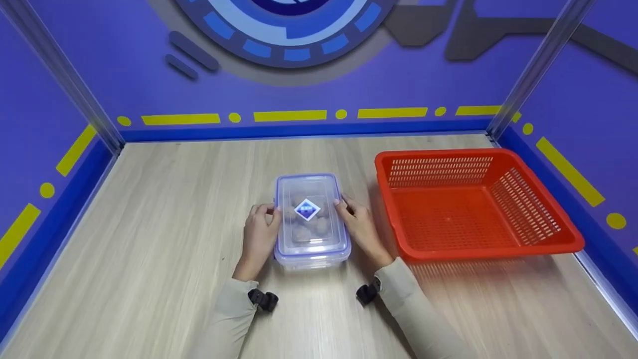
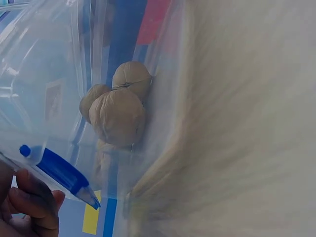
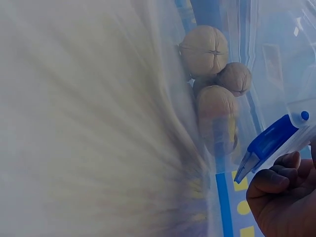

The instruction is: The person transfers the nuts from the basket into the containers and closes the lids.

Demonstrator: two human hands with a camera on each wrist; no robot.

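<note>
A clear plastic food container stands on the table, its clear lid edged in blue and marked with a diamond label. Through its walls I see several round brown walnut-like things, also visible in the right wrist view. At the left edge, my left hand grips the lid with thumb and curled fingers. Opposite it, my right hand holds the lid's right edge the same way. Beside the fingers, a blue side clip juts outward in the left wrist view, and another clip in the right.
A red perforated plastic basket stands to the right of my right hand. The wood-grain table is bounded by blue-purple panels at the back and both sides. Each wrist wears a small black camera.
</note>
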